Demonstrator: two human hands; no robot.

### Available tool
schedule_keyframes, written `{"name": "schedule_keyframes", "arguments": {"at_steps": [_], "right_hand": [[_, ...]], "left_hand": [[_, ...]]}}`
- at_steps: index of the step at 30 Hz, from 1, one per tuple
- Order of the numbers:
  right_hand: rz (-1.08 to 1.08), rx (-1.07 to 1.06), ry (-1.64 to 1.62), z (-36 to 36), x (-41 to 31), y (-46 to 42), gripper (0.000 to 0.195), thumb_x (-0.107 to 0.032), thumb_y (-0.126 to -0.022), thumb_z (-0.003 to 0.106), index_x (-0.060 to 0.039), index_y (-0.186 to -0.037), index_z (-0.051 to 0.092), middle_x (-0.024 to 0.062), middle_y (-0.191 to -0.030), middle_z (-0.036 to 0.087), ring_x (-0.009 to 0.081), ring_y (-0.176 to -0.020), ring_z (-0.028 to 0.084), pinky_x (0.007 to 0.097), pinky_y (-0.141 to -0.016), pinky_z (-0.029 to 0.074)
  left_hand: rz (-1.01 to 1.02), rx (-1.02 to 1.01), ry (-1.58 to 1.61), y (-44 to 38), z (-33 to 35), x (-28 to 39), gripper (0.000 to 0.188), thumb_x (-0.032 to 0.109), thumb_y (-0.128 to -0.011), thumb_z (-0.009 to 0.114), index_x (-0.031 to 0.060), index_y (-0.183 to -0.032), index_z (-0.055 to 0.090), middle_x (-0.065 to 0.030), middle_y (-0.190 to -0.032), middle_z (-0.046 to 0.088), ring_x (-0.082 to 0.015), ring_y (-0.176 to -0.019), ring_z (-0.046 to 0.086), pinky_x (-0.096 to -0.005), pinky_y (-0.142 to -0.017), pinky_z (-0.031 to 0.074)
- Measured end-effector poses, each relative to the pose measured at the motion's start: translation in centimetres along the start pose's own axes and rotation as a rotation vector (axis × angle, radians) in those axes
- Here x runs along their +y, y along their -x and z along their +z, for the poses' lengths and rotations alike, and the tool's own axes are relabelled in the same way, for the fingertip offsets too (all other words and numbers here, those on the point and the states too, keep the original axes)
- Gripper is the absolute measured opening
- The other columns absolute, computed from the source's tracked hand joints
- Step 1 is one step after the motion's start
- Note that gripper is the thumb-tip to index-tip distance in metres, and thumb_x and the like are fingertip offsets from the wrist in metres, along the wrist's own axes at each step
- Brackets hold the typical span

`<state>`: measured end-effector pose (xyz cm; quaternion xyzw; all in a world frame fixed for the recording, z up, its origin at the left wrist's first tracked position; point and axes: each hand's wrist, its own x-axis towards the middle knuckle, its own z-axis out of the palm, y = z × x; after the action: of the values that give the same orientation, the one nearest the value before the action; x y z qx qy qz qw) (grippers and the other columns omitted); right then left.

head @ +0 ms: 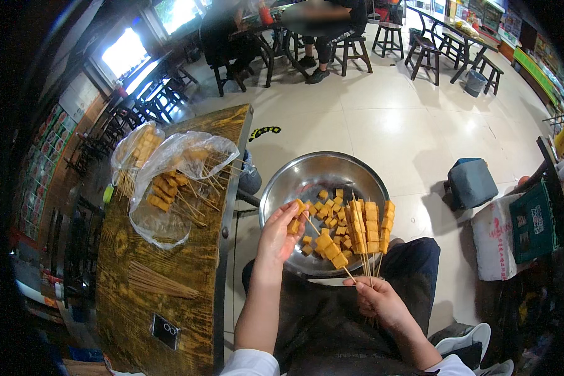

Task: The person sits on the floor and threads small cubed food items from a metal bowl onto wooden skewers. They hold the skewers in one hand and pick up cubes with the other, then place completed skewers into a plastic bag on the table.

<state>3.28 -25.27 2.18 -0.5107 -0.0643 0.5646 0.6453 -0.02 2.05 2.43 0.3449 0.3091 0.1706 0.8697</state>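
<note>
A wide stainless steel basin sits before me, with loose golden-brown cubes that look like fried tofu scattered inside. My left hand pinches one cube at the pointed end of a bamboo skewer and has another cube tucked in its fingers. Several cubes are threaded lower on that same skewer. My right hand grips its bottom end, together with a bunch of filled skewers that fan upward over the basin's right side.
On the wooden table at left lie clear plastic bags with filled skewers, a pile of bare bamboo skewers and a smartphone. A grey stool and a green crate stand right. Two people sit at a far table.
</note>
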Motion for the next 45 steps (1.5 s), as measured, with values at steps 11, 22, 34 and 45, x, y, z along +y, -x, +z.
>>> {"name": "schedule_keyframes", "arguments": {"at_steps": [11,22,34,45], "right_hand": [[-0.006,-0.031,-0.009,0.4,-0.9,-0.3,0.025,-0.017,-0.101,0.044,-0.0039,-0.115,0.059,-0.0078,-0.059,0.032,0.0048,-0.048,0.029,0.0192,-0.045,0.026],[-0.031,-0.002,-0.038,1.0,-1.1,-1.4,0.027,-0.018,-0.101,0.044,-0.0030,-0.117,0.059,-0.0086,-0.056,0.035,0.0036,-0.045,0.032,0.0194,-0.042,0.025],[0.002,-0.044,-0.198,-0.1,-0.9,-1.0,0.025,-0.017,-0.100,0.045,-0.0027,-0.117,0.058,-0.0080,-0.059,0.031,0.0039,-0.047,0.028,0.0190,-0.042,0.024],[0.041,-0.030,-0.038,-0.3,-0.4,-0.1,0.027,-0.015,-0.101,0.043,-0.0031,-0.118,0.059,-0.0093,-0.058,0.036,0.0026,-0.047,0.031,0.0189,-0.043,0.026]], "left_hand": [[0.099,0.022,-0.185,0.2,0.5,-0.3,0.011,0.013,-0.090,0.063,0.0100,-0.100,0.061,-0.0053,-0.097,0.068,-0.0060,-0.076,0.062,-0.0171,-0.061,0.049],[-0.009,-0.069,-0.126,1.1,1.2,-1.9,0.016,0.020,-0.089,0.062,0.0110,-0.102,0.063,-0.0030,-0.096,0.067,-0.0106,-0.090,0.059,-0.0284,-0.080,0.045],[-0.082,-0.191,0.155,-1.7,-2.2,-2.0,0.025,0.010,-0.099,0.042,-0.0053,-0.117,0.051,-0.0186,-0.117,0.057,-0.0228,-0.108,0.058,-0.0297,-0.087,0.054],[0.005,-0.096,0.038,-0.7,-0.5,0.3,0.020,0.016,-0.096,0.053,-0.0003,-0.108,0.054,-0.0200,-0.114,0.061,-0.0231,-0.106,0.061,-0.0338,-0.092,0.052]]}}
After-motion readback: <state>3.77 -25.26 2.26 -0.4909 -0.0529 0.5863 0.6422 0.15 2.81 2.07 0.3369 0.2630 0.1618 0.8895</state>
